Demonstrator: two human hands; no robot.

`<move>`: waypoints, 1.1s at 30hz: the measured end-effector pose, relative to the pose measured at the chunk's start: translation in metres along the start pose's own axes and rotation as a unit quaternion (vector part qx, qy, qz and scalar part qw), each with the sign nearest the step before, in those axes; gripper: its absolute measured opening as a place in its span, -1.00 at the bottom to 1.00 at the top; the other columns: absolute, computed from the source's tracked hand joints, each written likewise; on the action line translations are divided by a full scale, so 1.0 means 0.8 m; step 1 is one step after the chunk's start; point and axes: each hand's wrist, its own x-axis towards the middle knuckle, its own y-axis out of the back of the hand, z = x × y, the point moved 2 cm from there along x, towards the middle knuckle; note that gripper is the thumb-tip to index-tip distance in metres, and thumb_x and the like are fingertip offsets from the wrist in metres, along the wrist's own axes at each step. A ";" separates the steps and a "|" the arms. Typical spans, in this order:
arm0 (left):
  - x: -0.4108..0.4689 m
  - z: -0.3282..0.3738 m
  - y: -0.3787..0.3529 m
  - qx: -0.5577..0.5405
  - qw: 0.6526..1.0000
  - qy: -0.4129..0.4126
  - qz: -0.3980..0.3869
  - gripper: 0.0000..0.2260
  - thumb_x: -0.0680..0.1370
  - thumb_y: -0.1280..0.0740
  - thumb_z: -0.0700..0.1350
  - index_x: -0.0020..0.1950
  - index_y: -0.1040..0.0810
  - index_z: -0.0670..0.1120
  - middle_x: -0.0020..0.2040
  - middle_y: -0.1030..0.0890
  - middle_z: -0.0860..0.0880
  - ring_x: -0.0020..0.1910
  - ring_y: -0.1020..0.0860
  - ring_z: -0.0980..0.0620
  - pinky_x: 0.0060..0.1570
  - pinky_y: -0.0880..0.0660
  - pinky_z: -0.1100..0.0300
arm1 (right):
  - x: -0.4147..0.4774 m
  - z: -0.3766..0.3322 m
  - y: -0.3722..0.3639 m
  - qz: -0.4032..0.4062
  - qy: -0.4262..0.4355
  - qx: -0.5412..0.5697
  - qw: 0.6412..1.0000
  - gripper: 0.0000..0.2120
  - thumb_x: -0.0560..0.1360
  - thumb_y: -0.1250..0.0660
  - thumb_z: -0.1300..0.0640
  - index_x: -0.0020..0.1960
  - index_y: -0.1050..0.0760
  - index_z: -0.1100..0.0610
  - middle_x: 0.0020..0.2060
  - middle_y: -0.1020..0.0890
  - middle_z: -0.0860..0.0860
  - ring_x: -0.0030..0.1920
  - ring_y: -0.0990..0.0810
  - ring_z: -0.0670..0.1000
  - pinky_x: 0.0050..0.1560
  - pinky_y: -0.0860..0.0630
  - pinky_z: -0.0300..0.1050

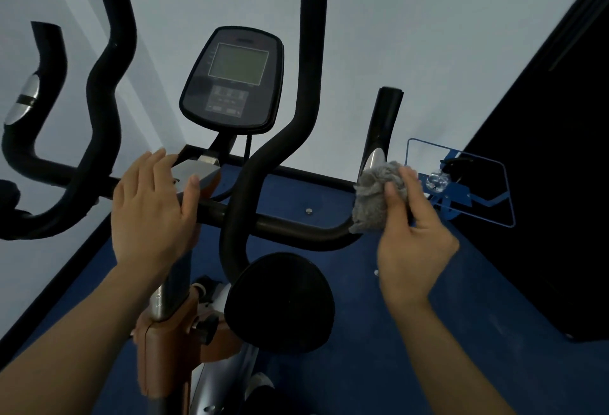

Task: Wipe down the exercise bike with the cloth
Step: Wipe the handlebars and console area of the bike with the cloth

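Right grip (pixel 412 243) clenched on the cloth (pixel 372 197); cloth bunched into a wad, thumb over the front of it; wad sits against the bar (pixel 290 228) at its bend, down-right of the console (pixel 232 78), just under the silver sensor (pixel 374 157); my read: bunching gives a thick pad that wraps the tube instead of sliding flat.

Left grip (pixel 151 213) released, fingers straight, palm resting on the grey clamp (pixel 194 174) directly below the console; looks like a brace so the bike (pixel 164 342) doesn't rock while the other side scrubs.

Step in hand, I'd say: bar end right of the console; can't tell from here which surfaces are already clean.

Next move wants a firm squeeze and a slide along the tube; go light near the sensor and console, electronics there.
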 end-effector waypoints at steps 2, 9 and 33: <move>0.000 -0.002 -0.002 -0.001 1.000 0.004 0.000 -0.47 0.57 0.04 0.13 0.33 -0.34 -0.22 0.35 -0.39 -0.23 0.39 -0.27 -0.18 0.34 -0.19 -0.11 | -0.005 0.004 -0.014 -0.059 0.010 -0.035 0.998 -0.68 0.50 -0.31 0.21 0.25 -0.43 0.11 0.20 -0.55 0.09 0.25 -0.48 -0.02 0.23 -0.46 -0.10; 0.001 -0.004 -0.005 0.017 1.000 -0.004 -0.005 -0.46 0.58 0.05 0.15 0.34 -0.34 -0.22 0.36 -0.38 -0.23 0.40 -0.26 -0.18 0.34 -0.18 -0.11 | 0.017 0.009 -0.041 -0.088 0.086 -0.103 0.987 -0.66 0.46 -0.29 0.43 0.21 -0.48 0.23 0.23 -0.51 0.13 0.31 -0.41 0.00 0.31 -0.26 -0.35; 0.002 -0.002 -0.001 -0.001 1.000 0.005 -0.008 -0.45 0.56 0.01 0.14 0.35 -0.31 -0.24 0.34 -0.39 -0.27 0.36 -0.30 -0.21 0.31 -0.23 -0.12 | 0.068 0.006 -0.059 -0.060 0.045 -0.081 0.994 -0.67 0.44 -0.34 0.37 0.19 -0.49 0.22 0.20 -0.53 0.09 0.25 -0.46 -0.04 0.26 -0.24 -0.45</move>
